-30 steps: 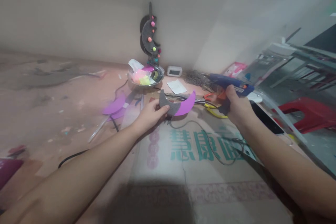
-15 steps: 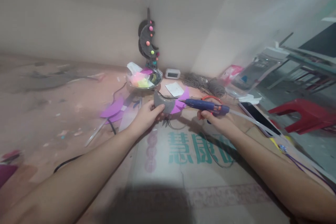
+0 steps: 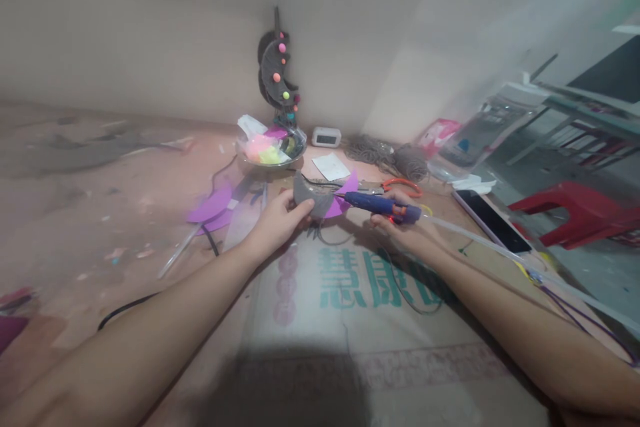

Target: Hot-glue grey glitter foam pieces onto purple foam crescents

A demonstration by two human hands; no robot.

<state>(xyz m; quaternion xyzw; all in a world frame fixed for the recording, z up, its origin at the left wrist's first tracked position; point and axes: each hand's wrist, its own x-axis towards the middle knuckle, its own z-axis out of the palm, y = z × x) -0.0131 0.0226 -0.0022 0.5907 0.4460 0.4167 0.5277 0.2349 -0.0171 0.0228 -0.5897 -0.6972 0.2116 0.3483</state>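
My left hand (image 3: 285, 213) pinches a crescent (image 3: 313, 197) partly wrapped in grey yarn, its right end showing bare purple (image 3: 345, 197). In my right hand (image 3: 397, 220) is a blue glue gun (image 3: 383, 205), a long clear glue stick (image 3: 465, 230) trailing from its back. The gun's nozzle points left, at the border between the grey yarn and the purple part; whether it touches cannot be made out. A small red light glows on the gun. Under both hands lies a printed cardboard sheet (image 3: 310, 347), with a loose strand of yarn on it.
Behind are a metal bowl (image 3: 273, 161) of colourful bits, a yarn-covered moon ornament (image 3: 275, 73), a small white digital clock (image 3: 327, 137) and grey yarn (image 3: 410, 161). Orange-handled scissors (image 3: 403, 187) and a phone (image 3: 493, 220) lie right; purple cutouts (image 3: 213, 207) left. A red stool (image 3: 580, 210) stands beyond.
The glue gun has moved slightly left and down, bringing its nozzle onto the grey-purple border. My left hand keeps its hold on the crescent. The view has shifted a little.
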